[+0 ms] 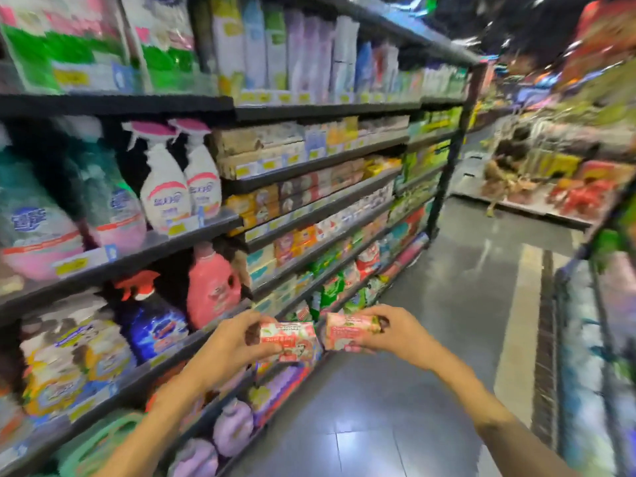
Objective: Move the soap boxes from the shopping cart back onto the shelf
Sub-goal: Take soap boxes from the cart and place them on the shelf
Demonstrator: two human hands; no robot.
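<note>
My left hand grips a pink and white soap box by its left end. My right hand grips a second pink soap box by its right end. The two boxes sit side by side, nearly touching, in front of me at waist height over the aisle floor. The soap shelves, rows of small stacked boxes on black shelf boards, run along the left, above and beyond my hands. The shopping cart is out of sight. The whole view is blurred by motion.
Spray bottles and detergent pouches fill the near left shelves, with pink and purple jugs lower down. The grey tiled aisle floor stretches ahead. Another rack borders the right edge. A low display of goods stands at the aisle's far end.
</note>
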